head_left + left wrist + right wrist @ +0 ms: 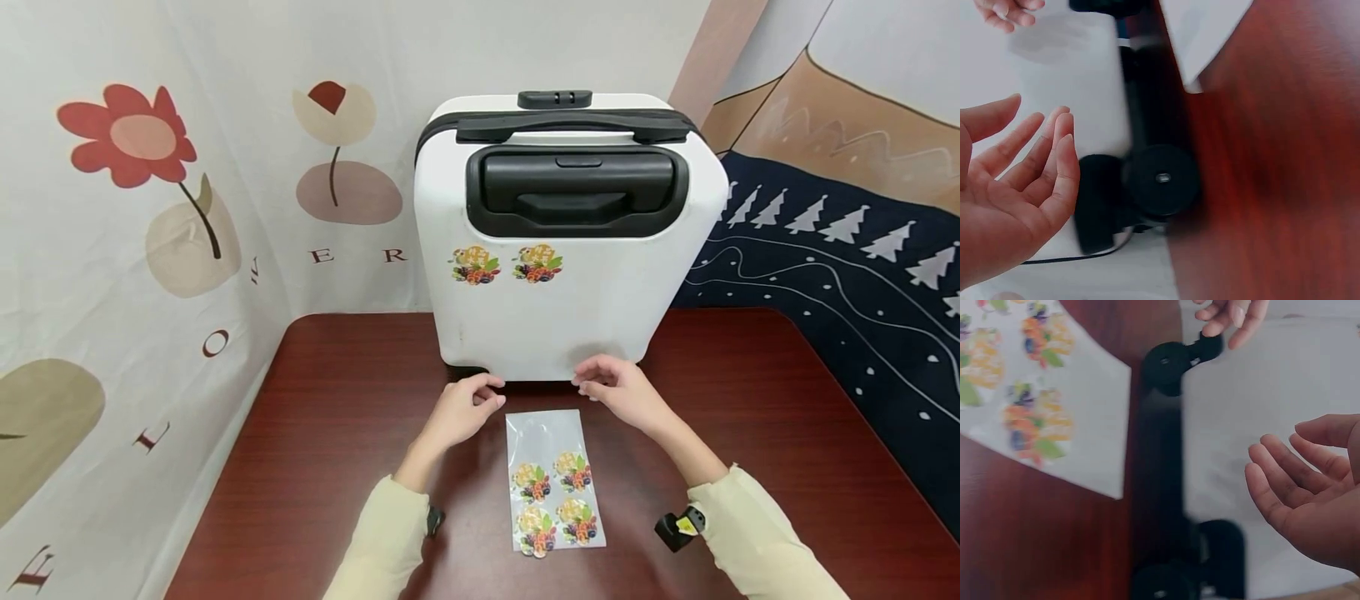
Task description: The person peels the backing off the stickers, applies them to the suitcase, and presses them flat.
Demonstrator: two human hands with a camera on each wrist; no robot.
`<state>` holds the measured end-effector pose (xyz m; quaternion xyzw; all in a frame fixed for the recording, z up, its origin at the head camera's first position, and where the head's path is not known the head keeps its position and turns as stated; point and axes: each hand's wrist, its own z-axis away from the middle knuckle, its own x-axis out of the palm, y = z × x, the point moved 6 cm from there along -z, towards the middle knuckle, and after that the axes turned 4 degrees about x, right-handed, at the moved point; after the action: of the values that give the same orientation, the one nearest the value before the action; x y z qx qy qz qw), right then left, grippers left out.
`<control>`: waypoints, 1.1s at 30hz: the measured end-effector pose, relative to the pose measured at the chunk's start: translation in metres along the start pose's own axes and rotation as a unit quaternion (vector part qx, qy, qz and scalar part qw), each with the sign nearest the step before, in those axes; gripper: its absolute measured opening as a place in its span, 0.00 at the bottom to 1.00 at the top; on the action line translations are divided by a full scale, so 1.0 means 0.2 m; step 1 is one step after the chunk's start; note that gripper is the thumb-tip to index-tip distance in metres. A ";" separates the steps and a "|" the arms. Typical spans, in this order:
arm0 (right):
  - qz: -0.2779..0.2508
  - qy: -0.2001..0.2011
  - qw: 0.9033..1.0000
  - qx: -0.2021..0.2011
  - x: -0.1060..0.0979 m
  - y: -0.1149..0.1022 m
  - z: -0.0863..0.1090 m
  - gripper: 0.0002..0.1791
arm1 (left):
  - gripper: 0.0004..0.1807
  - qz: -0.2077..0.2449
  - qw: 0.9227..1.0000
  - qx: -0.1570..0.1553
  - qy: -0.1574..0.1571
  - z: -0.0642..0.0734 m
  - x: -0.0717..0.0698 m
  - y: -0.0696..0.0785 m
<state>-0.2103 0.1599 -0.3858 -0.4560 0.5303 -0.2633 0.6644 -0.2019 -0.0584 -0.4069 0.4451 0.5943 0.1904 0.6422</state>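
A white suitcase (585, 308) with a black handle recess stands upright on the table. Two fruit stickers, one at the left (475, 265) and one beside it (537, 263), are on its front. Flat before it lies a sticker sheet (543, 433) bearing several more fruit stickers (576, 522). My left hand (463, 410) hovers between the sheet's upper left corner and the suitcase's base, its fingers loosely bent around nothing. On the other side, my right hand (621, 392) is held near the suitcase's lower edge, also holding nothing. Both wrist views show relaxed fingers and bare palms.
The dark red wooden table (337, 433) carries the suitcase at its back edge. Black wheels (1161, 178) show at the suitcase's base in the left wrist view. Behind hang a flower-printed cloth (247, 100) and, at right, a dark tree-patterned cloth (847, 308).
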 end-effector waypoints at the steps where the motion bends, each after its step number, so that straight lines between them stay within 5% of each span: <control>1: -0.007 -0.001 1.000 0.005 0.01 0.03 0.01 0.10 | 0.12 0.001 1.000 -0.006 -0.004 0.01 0.02 -0.02; 15: -0.052 -0.018 0.993 0.102 0.15 0.38 0.19 0.11 | 0.14 0.032 0.998 -0.044 -0.042 0.12 0.20 -0.22; 33: -0.082 -0.005 0.986 0.143 0.21 0.46 0.28 0.09 | 0.14 0.066 0.995 -0.052 -0.056 0.18 0.30 -0.25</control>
<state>-0.1581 0.1841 -0.4863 -0.3992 0.4448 -0.3880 0.7016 -0.1693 -0.0511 -0.4857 0.4595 0.5163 0.2378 0.6825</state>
